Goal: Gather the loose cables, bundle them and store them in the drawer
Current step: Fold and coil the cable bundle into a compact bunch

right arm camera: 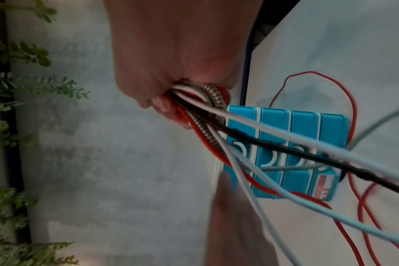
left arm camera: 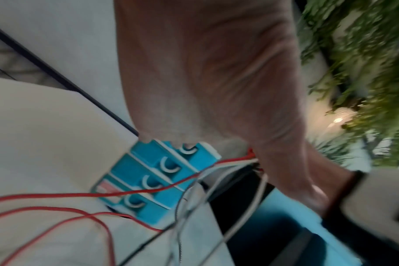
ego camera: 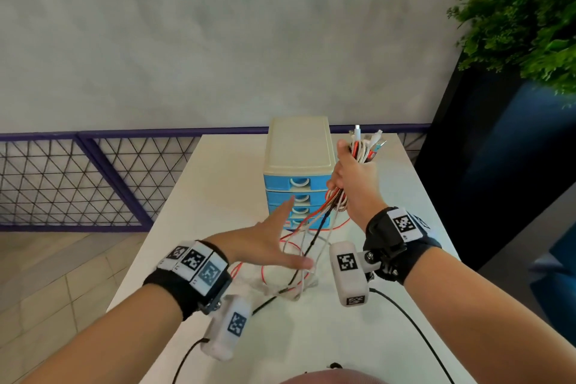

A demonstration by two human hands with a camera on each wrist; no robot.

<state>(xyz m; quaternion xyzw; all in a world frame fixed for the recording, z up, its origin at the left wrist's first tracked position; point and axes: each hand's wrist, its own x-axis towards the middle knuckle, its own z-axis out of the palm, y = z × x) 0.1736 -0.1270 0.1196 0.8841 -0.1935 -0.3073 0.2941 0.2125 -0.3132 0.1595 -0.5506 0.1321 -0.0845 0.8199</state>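
Head view: our right hand [ego camera: 353, 184] squeezes the cables [ego camera: 363, 146] tight at 1 o'clock, over the table [ego camera: 193, 196]; left hand [ego camera: 268, 243] flat, fingers apart. We should scoop the hanging ends w/ it. Wrist views: drawer box [left arm camera: 153, 181], all drawers shut, so can't see what's inside.

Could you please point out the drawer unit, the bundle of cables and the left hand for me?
drawer unit [ego camera: 298, 146]: head view, on its cream top.
bundle of cables [ego camera: 363, 148]: head view, on the ends sticking up above the gripping right hand [ego camera: 350, 179].
left hand [ego camera: 265, 243]: head view, on its back.
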